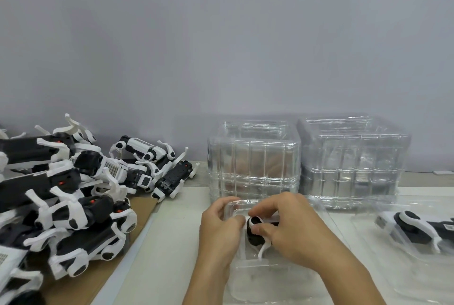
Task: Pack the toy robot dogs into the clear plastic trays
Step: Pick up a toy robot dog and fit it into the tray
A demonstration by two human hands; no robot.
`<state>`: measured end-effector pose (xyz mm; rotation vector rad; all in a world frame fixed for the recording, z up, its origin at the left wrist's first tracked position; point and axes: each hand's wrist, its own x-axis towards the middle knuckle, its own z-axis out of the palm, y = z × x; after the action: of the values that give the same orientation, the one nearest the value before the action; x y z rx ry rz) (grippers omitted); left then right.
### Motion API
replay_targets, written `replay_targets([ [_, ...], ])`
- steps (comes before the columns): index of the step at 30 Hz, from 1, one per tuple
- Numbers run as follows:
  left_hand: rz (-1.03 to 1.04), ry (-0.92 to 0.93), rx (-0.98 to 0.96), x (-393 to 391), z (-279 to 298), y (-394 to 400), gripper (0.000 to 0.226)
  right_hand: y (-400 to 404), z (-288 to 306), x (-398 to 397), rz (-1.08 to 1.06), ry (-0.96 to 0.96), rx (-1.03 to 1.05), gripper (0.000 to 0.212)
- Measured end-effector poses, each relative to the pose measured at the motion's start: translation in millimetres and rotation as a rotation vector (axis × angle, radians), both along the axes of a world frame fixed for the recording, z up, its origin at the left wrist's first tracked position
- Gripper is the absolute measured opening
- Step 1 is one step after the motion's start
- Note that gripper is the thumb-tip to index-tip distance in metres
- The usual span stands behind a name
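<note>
At lower centre, both hands, left (221, 226) and right (287, 226), grip a toy dog (255, 233) in a clear tray (270, 277). More dogs (73, 194) are heaped at left.

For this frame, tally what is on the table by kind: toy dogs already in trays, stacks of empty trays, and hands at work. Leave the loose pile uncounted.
Toy robot dogs in clear trays: 2, the dog being seated in the front tray and the packed dog at right.
Stacks of empty trays: 2, left stack and right stack.
Hands: 2, left hand and right hand.
Total: 6
</note>
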<state>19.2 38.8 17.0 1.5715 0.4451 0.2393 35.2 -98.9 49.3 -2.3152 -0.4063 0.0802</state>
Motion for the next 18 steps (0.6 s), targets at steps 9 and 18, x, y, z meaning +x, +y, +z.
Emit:
replay_targets([
  [9,-0.037,0.0,0.022,-1,0,10,0.035,-59,26,-1,-0.131,0.078,-0.195,0.027],
  [18,-0.077,-0.303,0.699,-7,19,11,0.021,-55,24,-2,-0.164,0.059,-0.167,0.019],
])
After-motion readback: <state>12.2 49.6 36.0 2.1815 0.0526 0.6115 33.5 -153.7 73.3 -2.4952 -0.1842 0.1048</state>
